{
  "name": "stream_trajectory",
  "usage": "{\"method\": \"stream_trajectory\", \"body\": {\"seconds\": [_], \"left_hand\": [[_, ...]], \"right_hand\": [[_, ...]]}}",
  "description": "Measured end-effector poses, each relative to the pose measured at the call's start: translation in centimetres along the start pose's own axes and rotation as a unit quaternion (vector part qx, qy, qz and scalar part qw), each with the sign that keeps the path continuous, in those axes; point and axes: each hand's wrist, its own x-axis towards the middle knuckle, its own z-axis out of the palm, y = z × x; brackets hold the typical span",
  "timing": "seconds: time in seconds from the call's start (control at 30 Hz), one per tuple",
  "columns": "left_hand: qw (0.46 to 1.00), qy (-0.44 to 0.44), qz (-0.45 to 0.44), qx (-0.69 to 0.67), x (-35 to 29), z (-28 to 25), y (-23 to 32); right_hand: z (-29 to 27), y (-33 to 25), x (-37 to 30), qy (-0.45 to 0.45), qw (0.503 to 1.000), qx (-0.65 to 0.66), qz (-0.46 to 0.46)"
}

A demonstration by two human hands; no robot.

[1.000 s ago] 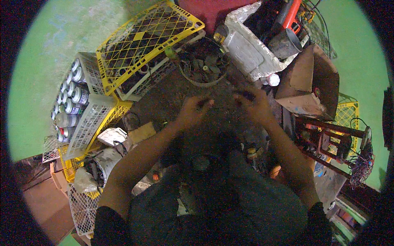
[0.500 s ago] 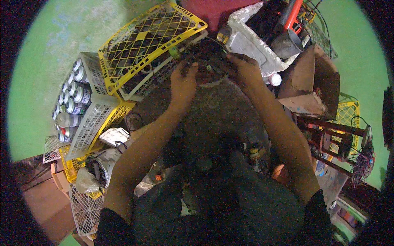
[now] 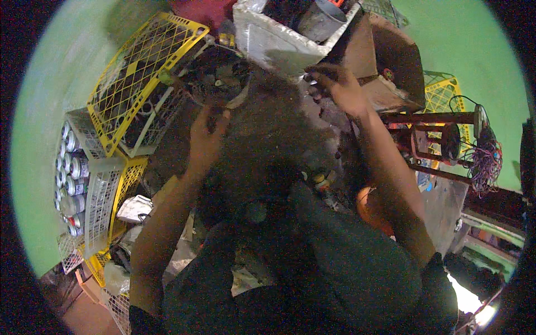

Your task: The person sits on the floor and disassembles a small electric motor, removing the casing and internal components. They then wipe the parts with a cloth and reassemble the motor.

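Note:
My left hand (image 3: 206, 137) is raised just below a round dark bowl (image 3: 219, 78) full of small dark metal parts, fingers pointing up toward its rim. The picture is too blurred to show whether it holds anything. My right hand (image 3: 338, 86) is further right, over the dark ground in front of a white foam box (image 3: 268, 39) and a brown cardboard box (image 3: 391, 61). Its fingers are bent and point left. Something small and pale shows at the fingertips, but I cannot make out what it is.
A yellow plastic crate (image 3: 139, 72) lies left of the bowl. White and yellow baskets with several tin cans (image 3: 70, 167) are at far left. A rusty metal frame (image 3: 441, 139) with tangled wires (image 3: 486, 159) stands at right, with an orange round object (image 3: 371, 209) near my right forearm.
Both hands were together at the bowl. My right hand has swung right toward the boxes, and my left hand has dropped back just below the bowl's rim. The view has tilted.

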Motion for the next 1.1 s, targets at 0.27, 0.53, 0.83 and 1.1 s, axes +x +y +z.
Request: {"method": "stream_trajectory", "body": {"seconds": [0.27, 0.53, 0.83, 1.1], "left_hand": [[0.951, -0.214, 0.113, 0.193, -2.3, 7.9, -0.7], [0.852, -0.362, 0.191, 0.325, -2.8, 15.7, -1.1], [0.847, -0.42, 0.156, 0.288, -3.7, 19.0, -2.7], [0.845, -0.424, 0.144, 0.292, -3.3, 19.5, -4.0]], "right_hand": [[-0.6, 8.7, -9.5, 0.053, 0.977, -0.188, -0.085], [2.7, 19.7, -15.1, 0.045, 0.934, -0.28, 0.216], [4.2, 23.1, -15.8, 0.026, 0.95, -0.225, 0.214], [3.9, 25.5, -14.9, 0.024, 0.967, -0.202, 0.154]]}}
